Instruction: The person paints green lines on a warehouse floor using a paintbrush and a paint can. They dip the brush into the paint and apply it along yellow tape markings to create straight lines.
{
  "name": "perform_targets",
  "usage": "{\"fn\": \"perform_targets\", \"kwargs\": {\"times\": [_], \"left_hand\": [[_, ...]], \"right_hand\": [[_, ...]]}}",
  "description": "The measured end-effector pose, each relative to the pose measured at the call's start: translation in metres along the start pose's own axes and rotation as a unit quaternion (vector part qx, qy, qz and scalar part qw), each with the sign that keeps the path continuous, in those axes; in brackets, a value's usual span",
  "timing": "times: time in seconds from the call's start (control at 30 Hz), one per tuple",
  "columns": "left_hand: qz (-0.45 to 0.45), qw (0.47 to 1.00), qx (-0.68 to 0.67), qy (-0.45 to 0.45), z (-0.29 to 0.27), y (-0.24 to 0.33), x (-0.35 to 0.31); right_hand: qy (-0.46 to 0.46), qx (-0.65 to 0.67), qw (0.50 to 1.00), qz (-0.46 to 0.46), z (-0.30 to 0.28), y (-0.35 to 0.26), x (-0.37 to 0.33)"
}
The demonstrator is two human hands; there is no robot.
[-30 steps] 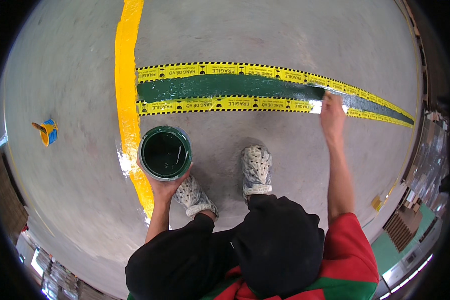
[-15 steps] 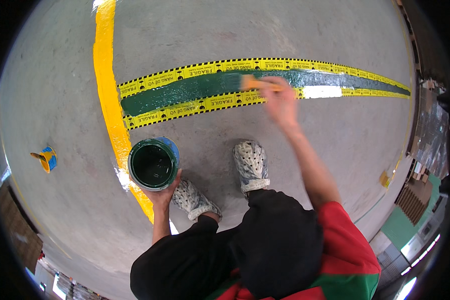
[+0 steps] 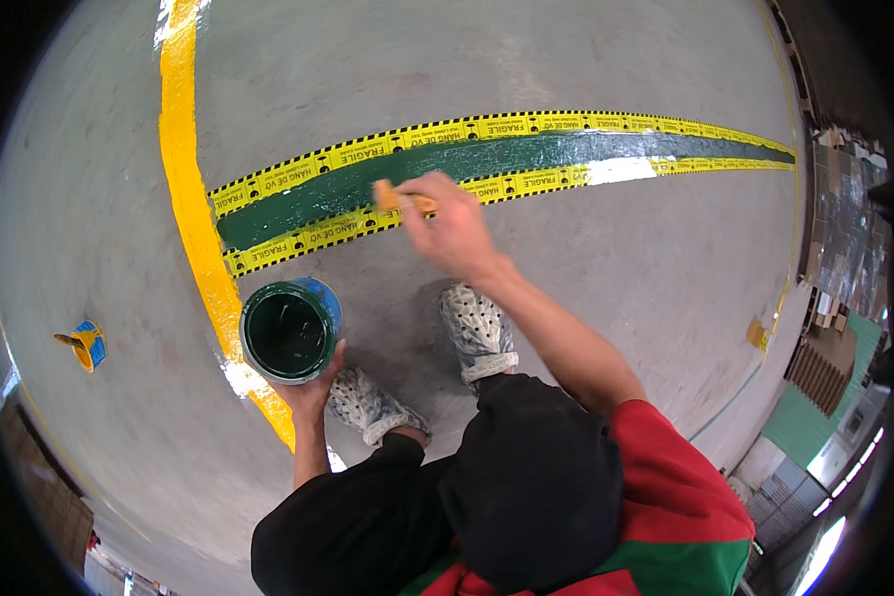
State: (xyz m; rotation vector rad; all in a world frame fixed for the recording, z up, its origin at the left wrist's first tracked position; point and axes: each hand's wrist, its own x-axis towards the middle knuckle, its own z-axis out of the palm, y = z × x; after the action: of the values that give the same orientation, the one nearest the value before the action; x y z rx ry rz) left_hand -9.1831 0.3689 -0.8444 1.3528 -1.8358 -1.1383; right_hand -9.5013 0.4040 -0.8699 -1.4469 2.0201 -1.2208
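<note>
My right hand is closed round the handle of a paintbrush, whose head is over the left part of a wet green stripe. Whether the bristles press on the floor I cannot tell. Yellow-and-black printed tape borders the stripe along both long edges. My left hand grips an open paint can from below and the side; dark green paint coats its inside and rim. The can is in front of my left shoe.
A wide yellow painted line crosses the grey floor at the stripe's left end. Farther left stands a small blue-and-yellow can with a brush handle sticking out. My right shoe is behind the stripe. Wrapped stacks line the far right.
My right hand has moved left along the stripe with the paintbrush, toward the yellow line. My left hand still holds the can; the whole view has shifted slightly.
</note>
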Motion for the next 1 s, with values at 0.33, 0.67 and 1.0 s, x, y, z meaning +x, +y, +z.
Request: {"fn": "perform_targets", "kwargs": {"times": [0.33, 0.67, 1.0], "left_hand": [[0.015, 0.998, 0.048, 0.033, -0.007, -0.003, -0.005], [0.008, 1.0, 0.018, 0.017, -0.002, 0.005, 0.001], [0.03, 0.998, 0.044, 0.039, -0.007, 0.006, -0.002]], "right_hand": [[0.109, -0.348, 0.914, 0.176, -0.225, 0.096, 0.001], [0.018, -0.063, 0.997, 0.041, -0.04, 0.017, -0.017], [0.136, -0.307, 0.911, 0.239, -0.224, 0.107, -0.005]]}}
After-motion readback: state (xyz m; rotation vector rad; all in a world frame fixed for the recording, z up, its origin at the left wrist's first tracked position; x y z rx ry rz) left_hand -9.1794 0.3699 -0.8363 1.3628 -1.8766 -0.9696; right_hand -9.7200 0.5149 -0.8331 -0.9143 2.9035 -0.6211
